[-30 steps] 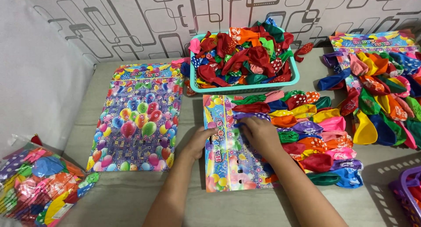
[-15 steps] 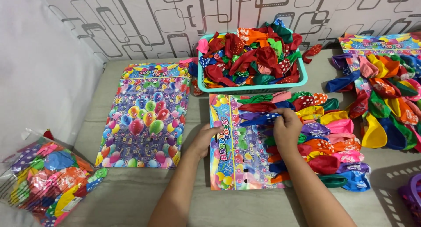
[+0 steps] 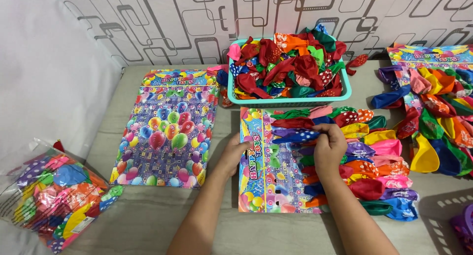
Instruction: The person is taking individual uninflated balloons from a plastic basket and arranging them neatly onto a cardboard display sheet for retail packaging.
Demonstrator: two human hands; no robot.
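My left hand [image 3: 234,155] presses flat on the left edge of a colourful printed card [image 3: 268,171] lying on the table. My right hand [image 3: 328,145] rests on the rows of uninflated balloons fixed to that card, its fingertips pinching a blue dotted balloon [image 3: 295,135] near the top. Red, yellow, pink, purple and blue balloons [image 3: 379,159] fan out to the right of the hand.
A teal basket [image 3: 290,98] heaped with loose balloons stands behind the card. A bare balloon-print card [image 3: 167,132] lies to the left, and a clear bag of balloons [image 3: 54,196] at the front left. Another balloon-covered card [image 3: 433,112] is at the right; a purple basket corner [image 3: 463,228] shows front right.
The view has shifted left. My right hand has moved up the card from its middle rows to the blue dotted balloon near the top. My left hand still holds the card's left edge.
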